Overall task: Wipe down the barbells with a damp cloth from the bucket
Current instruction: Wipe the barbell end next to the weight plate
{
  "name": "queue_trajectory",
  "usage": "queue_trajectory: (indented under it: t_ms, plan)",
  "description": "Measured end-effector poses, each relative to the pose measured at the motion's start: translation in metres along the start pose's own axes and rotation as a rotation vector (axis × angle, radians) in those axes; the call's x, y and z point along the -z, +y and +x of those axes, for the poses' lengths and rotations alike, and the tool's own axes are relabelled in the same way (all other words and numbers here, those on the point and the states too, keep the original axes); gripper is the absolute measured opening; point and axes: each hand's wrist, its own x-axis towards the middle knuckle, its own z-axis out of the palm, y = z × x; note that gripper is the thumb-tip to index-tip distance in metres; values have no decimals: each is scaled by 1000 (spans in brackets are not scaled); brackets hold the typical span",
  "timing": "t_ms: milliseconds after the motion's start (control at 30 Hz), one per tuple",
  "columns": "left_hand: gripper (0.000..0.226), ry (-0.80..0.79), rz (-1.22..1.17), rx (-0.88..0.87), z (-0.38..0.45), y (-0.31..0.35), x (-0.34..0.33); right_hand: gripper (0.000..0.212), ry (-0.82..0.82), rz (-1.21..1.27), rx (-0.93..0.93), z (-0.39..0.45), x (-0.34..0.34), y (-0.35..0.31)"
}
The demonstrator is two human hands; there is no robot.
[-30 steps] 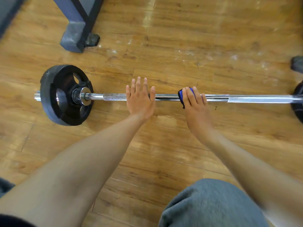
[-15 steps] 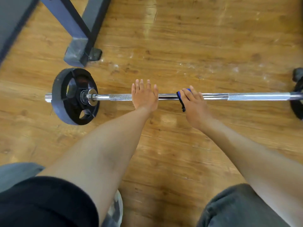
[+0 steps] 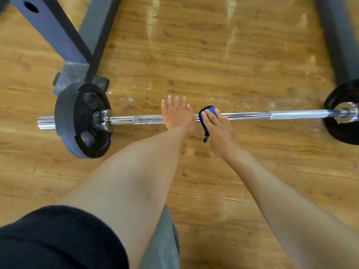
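Observation:
A chrome barbell (image 3: 250, 115) lies across the wooden floor, with a black plate (image 3: 83, 121) on its left end and another black plate (image 3: 343, 113) at the right edge. My left hand (image 3: 177, 115) rests flat on the bar with straight fingers, just right of the knurled section. A small blue cloth (image 3: 206, 118) is draped over the bar right beside it. My right hand (image 3: 219, 131) presses the cloth onto the bar, fingers laid over it. No bucket is in view.
A grey steel rack foot (image 3: 77, 61) stands just behind the left plate, its beams running up and left. Another dark beam (image 3: 338, 35) runs along the far right. My knees in grey shorts are at the bottom.
The view has shifted so that the right plate and the rack come further into sight. Both hands stay on the bar, the right hand still over the blue cloth beside the left hand.

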Motion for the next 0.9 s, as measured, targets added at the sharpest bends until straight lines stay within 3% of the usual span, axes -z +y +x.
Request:
queue_trajectory:
  t_ms: [133,333,500,667,800,867,900]
  plan:
    - [56,-4,-1,-16,13,2,6,71,-16,-70,-33,12,12,-5]
    - [57,-21,-29,-19,29,3,10,76,-101,-161,-73,37,18,-19]
    - [56,-11,-42,0,40,3,15,85,-217,-248,27,54,32,-4]
    - [56,-7,-32,13,56,7,19,78,-278,-257,104,73,47,14]
    - [56,14,15,25,69,12,20,80,-223,-320,166,84,48,24]
    - [56,-22,-11,28,75,10,24,82,-203,-308,103,84,44,24]
    - [56,-16,-18,27,79,10,24,80,-115,-270,38,85,35,24]
